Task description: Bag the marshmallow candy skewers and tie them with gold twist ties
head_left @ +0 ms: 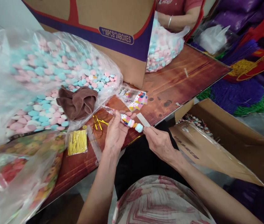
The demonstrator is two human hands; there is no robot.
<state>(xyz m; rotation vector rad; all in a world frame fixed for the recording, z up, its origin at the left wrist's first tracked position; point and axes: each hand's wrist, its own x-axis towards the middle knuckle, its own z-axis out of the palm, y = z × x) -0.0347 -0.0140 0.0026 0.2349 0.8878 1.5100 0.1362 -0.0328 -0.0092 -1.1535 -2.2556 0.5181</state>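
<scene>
My left hand point(118, 132) is closed around a marshmallow skewer point(132, 123) with pale blue, white and orange pieces and a colourful printed part. A clear stretch, stick or wrapper, reaches past my thumb to the upper left. My right hand point(158, 140) is closed in a pinch just right of the skewer's blue end. What its fingertips hold is hidden. A whitish strip point(143, 119) lies right beside those fingertips; I cannot tell whether they touch it. Left of my left hand are loose gold twist ties point(98, 122) and a packet of gold twist ties point(77, 142).
A large clear bag of pastel candies point(52, 71) and a brown cloth point(78, 102) lie at left, with printed wrappers point(134, 97) ahead. A big carton point(113, 18) stands behind. At right, an open cardboard box point(215, 152) holds skewers. Another person's arm point(180, 21) is beyond.
</scene>
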